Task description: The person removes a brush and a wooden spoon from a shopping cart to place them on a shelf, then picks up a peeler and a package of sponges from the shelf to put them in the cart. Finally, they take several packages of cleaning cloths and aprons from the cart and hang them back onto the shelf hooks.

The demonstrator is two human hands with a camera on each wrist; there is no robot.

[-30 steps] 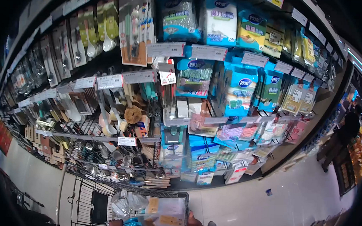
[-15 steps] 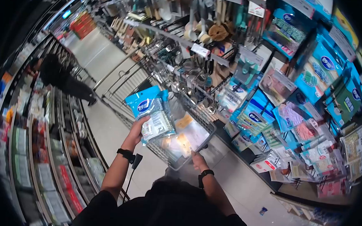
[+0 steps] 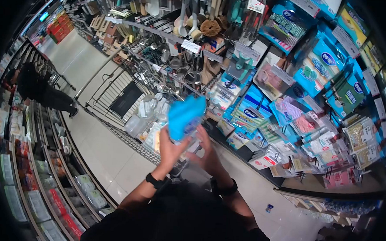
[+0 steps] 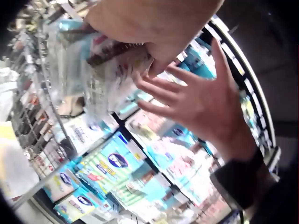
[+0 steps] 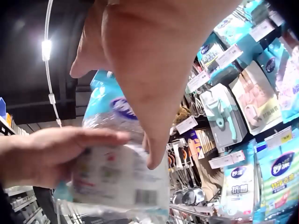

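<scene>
A blue-topped packet of cleaning cloths (image 3: 185, 118) is held up over the near end of a wire shopping cart (image 3: 126, 100), blurred in the head view. My left hand (image 3: 170, 152) grips its side, the thumb lying across the clear, labelled face of the packet (image 5: 117, 177) in the right wrist view. Close beside it is my right hand (image 3: 208, 154), its fingers spread and fairly straight. In the left wrist view the right hand (image 4: 196, 102) reaches with its fingertips right by the left hand, overlapping the packet's edge. Clear plastic containers (image 3: 136, 126) lie in the cart.
Hanging packets of cloths (image 3: 250, 112) and kitchen brushes (image 3: 211, 28) fill the rack ahead and to the right. Low shelves (image 3: 46, 174) run along the left. Another person (image 3: 35, 88) stands at the far left. A small blue item (image 3: 269, 208) lies on the floor.
First low at the cart, my left hand has brought the packet up and then toward the middle. My right hand has left the cart's edge and come up beside the packet. The view has turned.
</scene>
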